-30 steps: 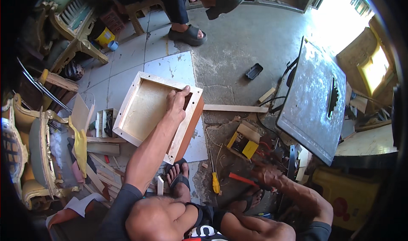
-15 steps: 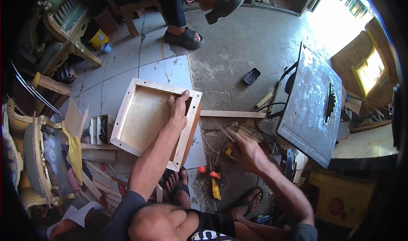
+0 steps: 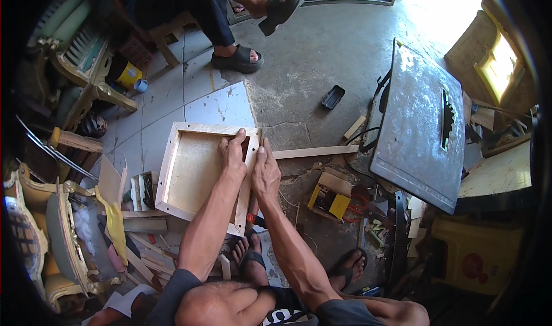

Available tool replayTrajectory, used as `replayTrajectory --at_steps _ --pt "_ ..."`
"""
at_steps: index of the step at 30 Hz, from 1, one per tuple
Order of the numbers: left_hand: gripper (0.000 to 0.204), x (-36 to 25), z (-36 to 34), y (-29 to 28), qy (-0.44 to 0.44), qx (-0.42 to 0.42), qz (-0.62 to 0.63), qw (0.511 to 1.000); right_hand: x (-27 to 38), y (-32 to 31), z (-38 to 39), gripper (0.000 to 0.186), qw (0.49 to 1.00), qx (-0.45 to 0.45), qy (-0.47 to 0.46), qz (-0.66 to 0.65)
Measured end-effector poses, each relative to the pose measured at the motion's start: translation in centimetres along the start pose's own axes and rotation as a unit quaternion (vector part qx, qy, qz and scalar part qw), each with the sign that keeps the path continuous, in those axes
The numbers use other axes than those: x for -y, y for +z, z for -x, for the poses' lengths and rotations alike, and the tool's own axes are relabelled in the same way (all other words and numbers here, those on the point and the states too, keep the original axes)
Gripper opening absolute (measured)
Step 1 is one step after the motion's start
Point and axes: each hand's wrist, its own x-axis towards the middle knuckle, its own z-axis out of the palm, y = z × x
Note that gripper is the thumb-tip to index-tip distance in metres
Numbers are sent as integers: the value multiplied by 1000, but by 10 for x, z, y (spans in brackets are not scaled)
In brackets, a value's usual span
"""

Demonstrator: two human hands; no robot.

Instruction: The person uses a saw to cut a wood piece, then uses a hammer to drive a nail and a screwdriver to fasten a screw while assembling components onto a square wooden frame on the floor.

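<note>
A shallow wooden box [image 3: 198, 159], pale with dark holes along its rim, is tilted before me. My left hand [image 3: 233, 153] grips its right-hand rim, thumb and fingers wrapped around the strip. Close beside it, my right hand [image 3: 265, 176] is closed at the box's upper right corner, fingers pressed together. Something thin and dark shows at its fingertips, too small to name. An orange and black tool [image 3: 256, 220] lies partly hidden behind my right forearm.
A metal table saw [image 3: 420, 130] stands at right, blade up. A wooden strip [image 3: 316, 151] and yellow box [image 3: 329, 196] lie before it. Left are a small white container [image 3: 144, 191] and carved chair frames [image 3: 63, 234]. Across from me, someone sits in black sandals [image 3: 237, 60].
My right hand has moved left from above the yellow box to the wooden box's right edge. The left hand keeps its grip, and the view has shifted slightly.
</note>
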Motion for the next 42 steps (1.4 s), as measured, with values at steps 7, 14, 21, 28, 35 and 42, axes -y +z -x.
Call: replayTrajectory --at_steps 7,14,21,28,35,42 --pt "23 6 -3 4 2 -6 5 1000 -6 -1 -4 50 1000 -22 -7 -12" --pt "22 9 -13 -7 -10 9 0 1000 1 -4 2 50 1000 7 24 16" --pt "23 8 -12 -4 -1 21 11 1000 0 0 0 52 1000 -24 5 4" --pt "20 15 -18 -9 3 18 26 999 6 5 -15 52 999 -44 20 -9" --pt "19 13 -16 -8 2 33 21 999 8 -6 -3 53 999 -12 25 -31" --pt "20 13 -18 -9 -12 34 9 999 8 -13 -1 56 997 27 70 -12"
